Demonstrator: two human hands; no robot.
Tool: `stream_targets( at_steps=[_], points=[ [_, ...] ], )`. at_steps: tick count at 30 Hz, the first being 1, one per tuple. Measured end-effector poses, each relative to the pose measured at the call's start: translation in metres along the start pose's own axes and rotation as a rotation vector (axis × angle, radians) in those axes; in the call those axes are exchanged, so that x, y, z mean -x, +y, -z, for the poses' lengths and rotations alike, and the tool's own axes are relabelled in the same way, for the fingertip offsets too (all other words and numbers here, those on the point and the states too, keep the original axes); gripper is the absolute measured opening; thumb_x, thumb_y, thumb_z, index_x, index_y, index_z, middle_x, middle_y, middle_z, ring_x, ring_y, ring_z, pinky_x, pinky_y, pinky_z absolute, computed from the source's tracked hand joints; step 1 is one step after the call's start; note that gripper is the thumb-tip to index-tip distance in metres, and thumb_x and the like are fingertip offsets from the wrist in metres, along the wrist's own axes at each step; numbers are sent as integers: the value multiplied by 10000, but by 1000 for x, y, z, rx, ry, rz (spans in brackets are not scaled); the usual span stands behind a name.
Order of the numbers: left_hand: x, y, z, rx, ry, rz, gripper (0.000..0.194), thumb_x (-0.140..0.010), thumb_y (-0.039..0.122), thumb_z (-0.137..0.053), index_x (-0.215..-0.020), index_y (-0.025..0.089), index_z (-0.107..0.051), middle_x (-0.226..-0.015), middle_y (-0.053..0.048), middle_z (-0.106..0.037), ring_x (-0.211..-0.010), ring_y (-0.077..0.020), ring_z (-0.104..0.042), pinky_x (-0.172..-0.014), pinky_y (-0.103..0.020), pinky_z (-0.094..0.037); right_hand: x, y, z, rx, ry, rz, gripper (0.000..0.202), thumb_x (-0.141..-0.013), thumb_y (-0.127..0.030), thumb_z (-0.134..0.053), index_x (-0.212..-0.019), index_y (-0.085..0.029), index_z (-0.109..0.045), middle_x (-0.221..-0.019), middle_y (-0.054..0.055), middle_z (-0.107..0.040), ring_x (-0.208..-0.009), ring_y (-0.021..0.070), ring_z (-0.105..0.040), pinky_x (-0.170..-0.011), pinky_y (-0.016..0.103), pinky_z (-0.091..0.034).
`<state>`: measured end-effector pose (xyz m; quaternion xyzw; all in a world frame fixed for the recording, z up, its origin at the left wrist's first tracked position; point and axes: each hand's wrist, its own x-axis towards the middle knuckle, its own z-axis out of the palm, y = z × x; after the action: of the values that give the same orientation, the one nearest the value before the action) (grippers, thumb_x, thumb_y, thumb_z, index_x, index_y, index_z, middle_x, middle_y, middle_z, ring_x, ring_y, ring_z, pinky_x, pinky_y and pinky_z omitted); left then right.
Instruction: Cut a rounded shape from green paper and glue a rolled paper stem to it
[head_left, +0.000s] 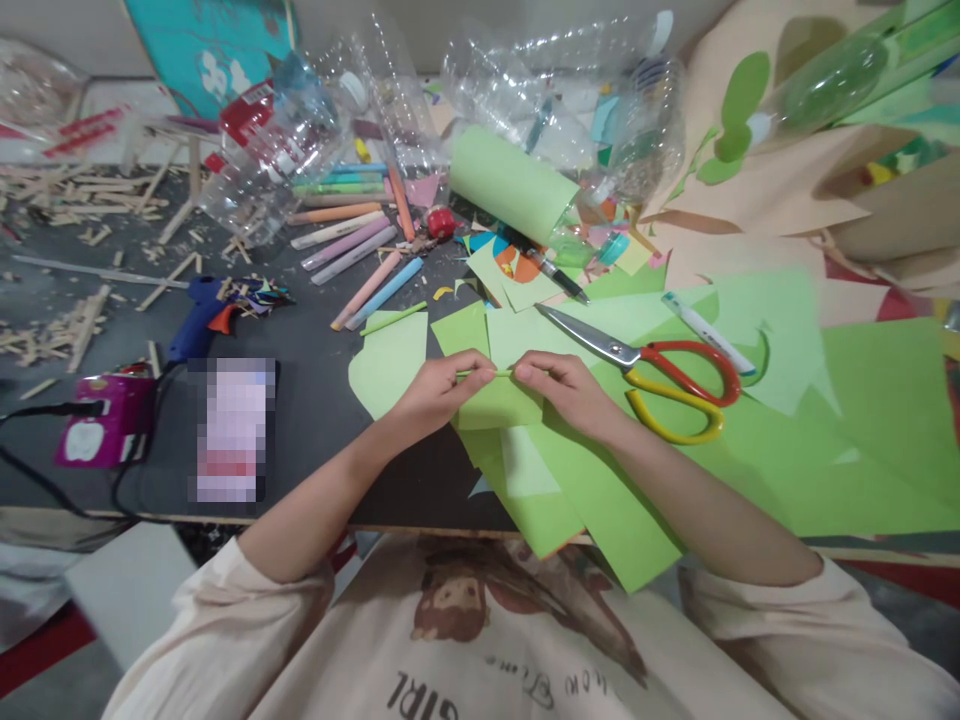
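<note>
A piece of green paper (499, 408) is held along its far edge, which looks rolled or folded into a thin strip. My left hand (454, 385) pinches the left end of that edge between thumb and fingers. At the right end, my right hand (555, 385) pinches it the same way. Larger green sheets (600, 500) lie beneath. Just right of my right hand rest scissors (634, 355) with one red and one yellow handle. A thin rolled green paper stick (394, 318) lies beyond my left hand on a pale green piece (390, 365).
A blue glue gun (196, 315), a phone (232, 430) and a purple box (105, 420) with a cable are at left. Several coloured markers (349, 245), clear plastic bottles (289, 130) and a green paper-wrapped bottle (514, 185) lie farther back. A glue tube (709, 332) is at right.
</note>
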<state>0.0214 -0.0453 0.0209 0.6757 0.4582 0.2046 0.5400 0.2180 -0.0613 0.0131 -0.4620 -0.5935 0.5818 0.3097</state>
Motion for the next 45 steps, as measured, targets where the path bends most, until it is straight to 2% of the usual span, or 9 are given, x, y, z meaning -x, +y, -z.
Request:
stream_targets(
  at_steps=[4,18,23,28,34,45],
  points=[
    [0,-1,1,-8,17,5,383,-868,538,-467,-808,186,-604,-765,-7,-627,-696,-144,-509,-637,-239,-382,-1,2,-1,29,-14,-12,601,-808,-778,-486,-578,-228,-409,-542,-59,-292,-529,116,-301,-531,283,-276],
    [-1,-1,3,-45,5,-5,366,-877,518,-481,-839,184,-627,-792,-11,-655,-702,-141,-533,-638,-232,-398,-1,4,-1,42,-11,28,547,-852,-720,-479,-643,-215,-464,-613,-43,-383,-597,126,-358,-602,285,-319],
    [-2,-4,2,-36,8,4,379,-867,532,-485,-849,183,-631,-785,-8,-642,-677,-136,-509,-609,-232,-385,-1,4,-2,69,-9,23,538,-869,-712,-450,-644,-224,-424,-623,-38,-385,-607,131,-368,-593,282,-316],
    [-1,-6,0,-28,-11,38,433,-881,559,-466,-925,179,-669,-707,10,-594,-570,-113,-439,-528,-227,-335,0,4,-2,93,-15,33,499,-899,-663,-441,-659,-225,-431,-623,-36,-392,-605,134,-377,-592,280,-322],
    [-1,-2,0,-27,11,1,384,-877,510,-493,-794,174,-659,-786,-14,-684,-719,-146,-586,-654,-225,-428,0,4,-2,106,-42,54,426,-922,-580,-452,-686,-225,-451,-634,-35,-408,-604,135,-394,-600,278,-337],
    [-1,-4,0,-88,9,-21,358,-893,463,-488,-873,172,-695,-891,-23,-749,-802,-151,-654,-716,-204,-467,1,4,-2,170,-55,61,313,-946,-458,-426,-743,-222,-456,-659,-29,-443,-626,141,-433,-609,270,-322]
  ],
)
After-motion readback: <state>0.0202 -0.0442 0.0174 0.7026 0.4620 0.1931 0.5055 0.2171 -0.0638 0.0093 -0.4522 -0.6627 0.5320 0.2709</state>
